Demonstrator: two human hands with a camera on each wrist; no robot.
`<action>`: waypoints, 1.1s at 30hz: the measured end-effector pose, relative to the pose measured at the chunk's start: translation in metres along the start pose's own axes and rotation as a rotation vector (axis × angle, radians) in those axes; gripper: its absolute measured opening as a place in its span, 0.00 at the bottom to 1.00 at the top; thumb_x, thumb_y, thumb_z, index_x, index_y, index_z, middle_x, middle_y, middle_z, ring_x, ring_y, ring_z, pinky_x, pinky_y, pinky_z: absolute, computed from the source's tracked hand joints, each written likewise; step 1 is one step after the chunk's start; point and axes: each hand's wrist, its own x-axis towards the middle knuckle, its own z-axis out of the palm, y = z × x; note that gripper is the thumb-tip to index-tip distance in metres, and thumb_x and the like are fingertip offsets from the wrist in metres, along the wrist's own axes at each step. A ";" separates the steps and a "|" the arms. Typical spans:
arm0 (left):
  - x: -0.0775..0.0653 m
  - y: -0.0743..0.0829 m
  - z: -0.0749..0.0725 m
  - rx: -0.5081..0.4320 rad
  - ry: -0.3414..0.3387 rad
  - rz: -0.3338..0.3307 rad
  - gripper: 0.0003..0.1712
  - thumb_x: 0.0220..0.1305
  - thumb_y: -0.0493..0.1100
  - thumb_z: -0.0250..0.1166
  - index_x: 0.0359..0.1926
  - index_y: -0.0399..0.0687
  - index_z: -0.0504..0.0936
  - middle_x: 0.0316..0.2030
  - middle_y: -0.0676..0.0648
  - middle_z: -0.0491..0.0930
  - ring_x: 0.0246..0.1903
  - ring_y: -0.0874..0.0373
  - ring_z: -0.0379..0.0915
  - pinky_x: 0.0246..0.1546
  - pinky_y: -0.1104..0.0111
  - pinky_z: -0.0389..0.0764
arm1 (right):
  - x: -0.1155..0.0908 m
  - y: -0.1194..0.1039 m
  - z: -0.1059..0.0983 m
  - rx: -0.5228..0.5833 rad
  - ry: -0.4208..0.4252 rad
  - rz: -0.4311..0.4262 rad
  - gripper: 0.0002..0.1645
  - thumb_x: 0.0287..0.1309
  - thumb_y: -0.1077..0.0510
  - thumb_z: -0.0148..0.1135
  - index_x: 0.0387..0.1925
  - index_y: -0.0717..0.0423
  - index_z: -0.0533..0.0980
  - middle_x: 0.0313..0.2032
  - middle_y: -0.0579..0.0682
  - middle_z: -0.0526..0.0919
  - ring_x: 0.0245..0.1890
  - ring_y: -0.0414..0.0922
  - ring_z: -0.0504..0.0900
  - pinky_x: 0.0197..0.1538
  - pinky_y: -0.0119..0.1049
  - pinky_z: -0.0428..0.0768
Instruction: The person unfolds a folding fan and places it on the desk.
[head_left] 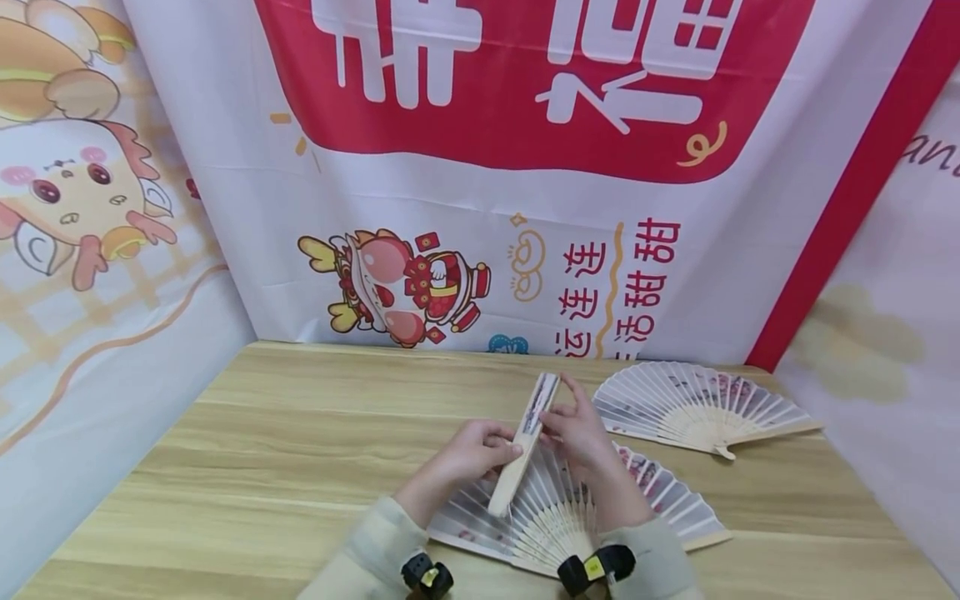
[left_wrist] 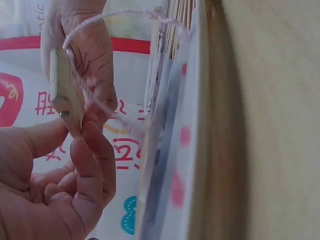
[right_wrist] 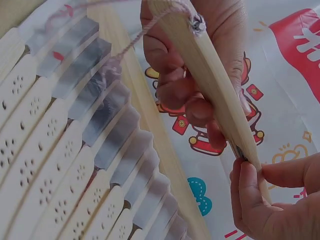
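A folded hand fan [head_left: 512, 481] with pale wooden guards is held at a slant above the table. My left hand [head_left: 474, 454] grips its lower-middle part between thumb and fingers. Nearer its far end, my right hand [head_left: 581, 437] pinches the same fan. Printed fabric shows along the folded edge. A thin pinkish cord [right_wrist: 131, 45] hangs from the fan's pivot end in the right wrist view. Below both hands an open fan [head_left: 551, 529] lies spread out, with pierced wooden ribs [right_wrist: 45, 165] and pale printed leaf; my right forearm covers part of it.
Another open fan [head_left: 697, 412] with a flower print lies at the back right of the wooden table [head_left: 285, 450]. A printed cloth [head_left: 450, 192] hangs behind the table's far edge. Black bands [head_left: 596, 569] sit on both wrists.
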 end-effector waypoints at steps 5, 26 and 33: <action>0.001 -0.001 0.001 -0.135 0.014 -0.053 0.20 0.68 0.39 0.63 0.58 0.35 0.78 0.37 0.45 0.85 0.28 0.61 0.76 0.25 0.75 0.77 | 0.001 0.000 0.000 0.012 0.007 -0.002 0.48 0.65 0.73 0.51 0.78 0.40 0.46 0.52 0.66 0.78 0.33 0.42 0.78 0.33 0.25 0.78; 0.005 -0.005 0.008 -0.137 0.189 -0.011 0.15 0.62 0.36 0.67 0.50 0.37 0.85 0.34 0.46 0.85 0.23 0.62 0.75 0.24 0.73 0.78 | 0.003 0.005 0.004 0.003 -0.093 -0.011 0.52 0.63 0.74 0.54 0.79 0.40 0.45 0.23 0.44 0.72 0.24 0.38 0.71 0.28 0.26 0.76; 0.006 -0.010 0.010 -0.177 0.189 0.011 0.17 0.63 0.34 0.66 0.52 0.33 0.83 0.32 0.48 0.85 0.21 0.64 0.73 0.22 0.75 0.77 | 0.004 0.008 0.006 -0.004 -0.077 -0.022 0.48 0.66 0.74 0.52 0.79 0.45 0.46 0.30 0.47 0.69 0.25 0.38 0.69 0.27 0.25 0.73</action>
